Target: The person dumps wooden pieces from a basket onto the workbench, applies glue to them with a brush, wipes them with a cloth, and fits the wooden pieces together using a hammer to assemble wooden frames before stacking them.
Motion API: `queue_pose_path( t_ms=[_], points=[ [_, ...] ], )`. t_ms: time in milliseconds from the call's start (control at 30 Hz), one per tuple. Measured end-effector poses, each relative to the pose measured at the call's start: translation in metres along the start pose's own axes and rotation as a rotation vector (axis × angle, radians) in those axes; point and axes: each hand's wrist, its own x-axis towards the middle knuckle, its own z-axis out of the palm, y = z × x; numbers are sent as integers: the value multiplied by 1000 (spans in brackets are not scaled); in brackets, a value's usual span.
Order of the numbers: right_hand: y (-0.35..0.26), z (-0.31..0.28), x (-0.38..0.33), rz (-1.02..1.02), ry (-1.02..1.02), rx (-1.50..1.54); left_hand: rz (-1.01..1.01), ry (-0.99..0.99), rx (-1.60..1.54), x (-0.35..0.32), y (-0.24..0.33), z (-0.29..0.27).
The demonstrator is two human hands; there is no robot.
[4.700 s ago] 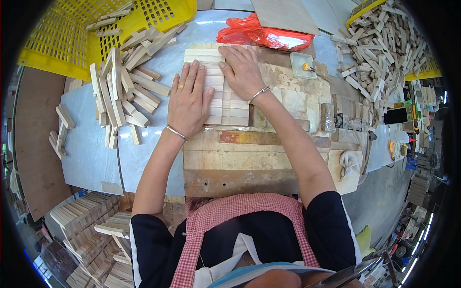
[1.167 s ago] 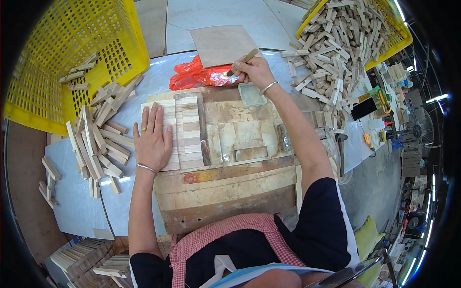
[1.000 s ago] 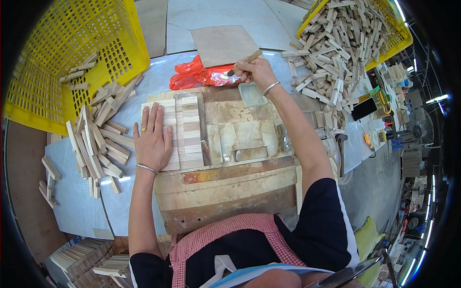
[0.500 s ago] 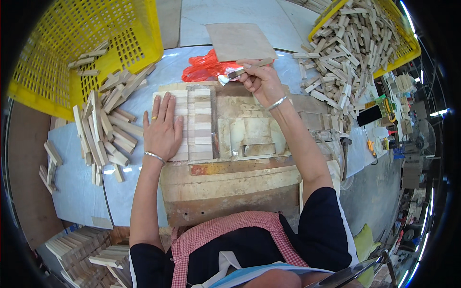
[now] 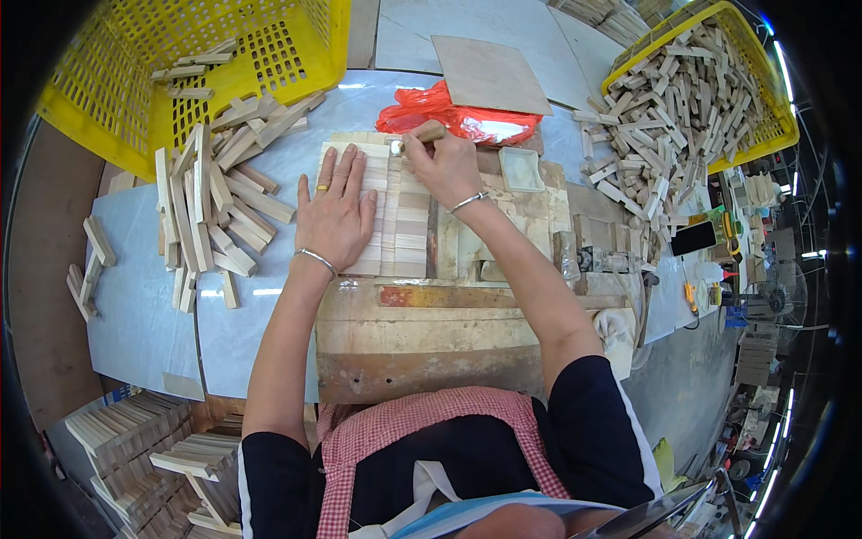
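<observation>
Wood strips (image 5: 411, 229) lie side by side, far left part of worn board (image 5: 413, 337). Left hand (image 5: 335, 220) flat on them, fingers straight, gripping nothing. Right hand (image 5: 444, 171) closed around wooden stick (image 5: 431, 131) at their far end, white blob (image 5: 396, 148) near its tip. Red bag (image 5: 417, 109) just beyond.

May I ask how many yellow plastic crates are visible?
2: a yellow perforated plastic crate at upper left, and a second yellow crate, heaped with wooden blocks, at upper right. Others may be hidden.

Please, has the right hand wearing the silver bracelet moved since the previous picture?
Yes: against the crumpled red plastic bag, the right hand moved left, toward the pale wooden strips.
</observation>
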Motion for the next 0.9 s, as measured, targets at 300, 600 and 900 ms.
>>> queue_pose_path(
  t_ms=[300, 600, 900],
  points=[
    [-33, -43, -41, -634, -646, -169, -2, -6, -19, -2, -3, 2],
    [-20, -50, 11, -362, -667, -68, 18, 45, 7, -1, -1, 4],
    [-49, -47, -61, -538, -935, 36, -2, 21, -4, 0, -4, 7]
  ],
)
